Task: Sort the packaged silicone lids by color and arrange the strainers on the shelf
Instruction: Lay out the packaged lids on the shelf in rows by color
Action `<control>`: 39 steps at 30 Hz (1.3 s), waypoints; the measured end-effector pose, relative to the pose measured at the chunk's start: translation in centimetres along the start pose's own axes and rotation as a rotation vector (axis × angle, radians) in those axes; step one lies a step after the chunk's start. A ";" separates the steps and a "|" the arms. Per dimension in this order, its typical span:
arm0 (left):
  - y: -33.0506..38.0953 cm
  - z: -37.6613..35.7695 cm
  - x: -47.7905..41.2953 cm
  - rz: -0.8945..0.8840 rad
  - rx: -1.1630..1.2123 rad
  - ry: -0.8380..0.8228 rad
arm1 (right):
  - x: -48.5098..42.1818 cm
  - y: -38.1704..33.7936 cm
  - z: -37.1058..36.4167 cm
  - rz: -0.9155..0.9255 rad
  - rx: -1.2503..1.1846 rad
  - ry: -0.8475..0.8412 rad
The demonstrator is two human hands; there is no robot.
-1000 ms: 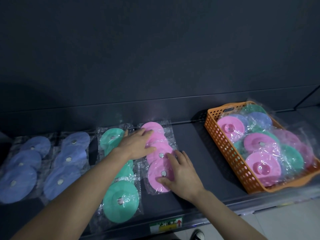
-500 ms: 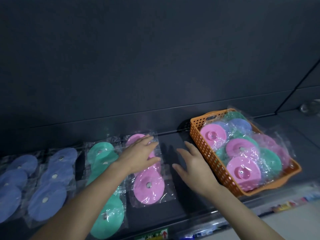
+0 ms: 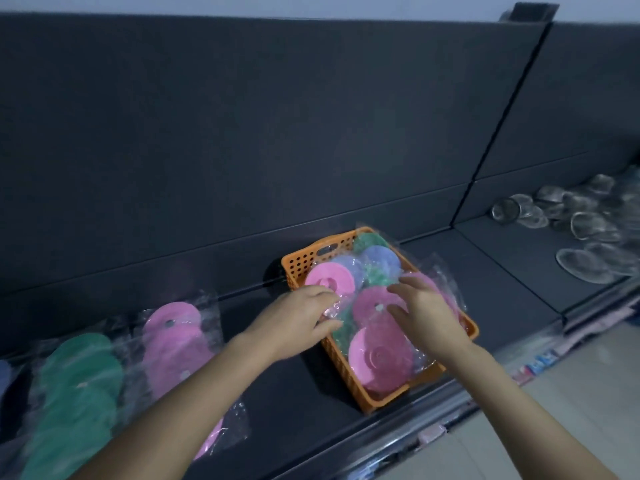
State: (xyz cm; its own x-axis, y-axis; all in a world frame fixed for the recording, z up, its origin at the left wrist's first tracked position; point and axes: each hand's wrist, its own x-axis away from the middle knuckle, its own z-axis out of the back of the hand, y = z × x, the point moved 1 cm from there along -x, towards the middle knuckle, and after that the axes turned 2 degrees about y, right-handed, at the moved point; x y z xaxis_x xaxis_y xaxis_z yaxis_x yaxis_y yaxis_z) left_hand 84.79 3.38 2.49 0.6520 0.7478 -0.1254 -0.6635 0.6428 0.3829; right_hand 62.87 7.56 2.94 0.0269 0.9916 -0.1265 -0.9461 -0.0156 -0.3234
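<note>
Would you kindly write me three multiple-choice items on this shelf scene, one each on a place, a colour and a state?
1. Relative to the orange basket, where do the metal strainers lie?
A inside it
B on the shelf section to its right
C on the floor below

2. What colour is the row of lids on the shelf nearest the basket?
A pink
B yellow
C white

3. How are the lids in the basket kept?
A bare
B in clear plastic bags
C in cardboard boxes

Key:
1 B: the strainers lie past the divider, right of the basket.
2 A: the pink row lies just left of the basket, with green beyond it.
3 B: crinkled clear film covers them.
</note>
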 end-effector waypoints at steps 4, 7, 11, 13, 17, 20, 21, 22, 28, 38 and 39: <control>2.2 -2.3 -2.7 0.019 0.060 -0.164 | -0.4 2.8 0.2 0.018 -0.002 -0.062; 2.9 -3.9 -3.5 0.118 0.184 -0.269 | -0.7 3.9 -0.2 0.063 -0.040 -0.075; 2.6 -4.2 -3.9 0.219 0.349 -0.190 | -1.5 4.8 -0.8 0.132 -0.049 -0.069; 1.9 -3.2 -3.9 0.256 0.337 -0.070 | -1.9 5.0 -1.0 0.143 -0.075 -0.060; 0.3 -1.1 -3.4 0.346 0.343 0.271 | -2.6 5.0 -1.2 0.148 -0.083 -0.079; -0.6 -0.7 -2.7 0.421 0.345 0.529 | -2.6 4.4 -2.2 0.172 0.047 -0.124; -0.8 -0.8 -2.5 0.430 0.321 0.587 | -2.4 4.1 -2.8 0.175 0.115 -0.175; -0.9 -0.9 -2.3 0.434 0.306 0.627 | -2.2 3.8 -3.4 0.188 0.184 -0.231; -0.8 -2.3 -1.0 0.542 0.303 0.770 | -1.9 4.0 -5.2 0.281 0.369 -0.302; -0.6 -2.4 -1.2 0.510 0.386 0.839 | -3.0 7.5 -4.7 0.238 0.389 -0.293; -0.6 -2.2 -1.4 0.512 0.390 0.854 | -3.1 8.3 -4.5 0.222 0.391 -0.295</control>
State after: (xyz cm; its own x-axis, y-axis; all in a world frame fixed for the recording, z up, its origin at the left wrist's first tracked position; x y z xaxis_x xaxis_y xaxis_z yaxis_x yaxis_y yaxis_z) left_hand 83.46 2.29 0.39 -0.2442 0.8798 -0.4080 -0.5236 0.2345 0.8191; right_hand 56.41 3.74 -3.55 -0.2260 0.9648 0.1346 -0.9699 -0.2358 0.0614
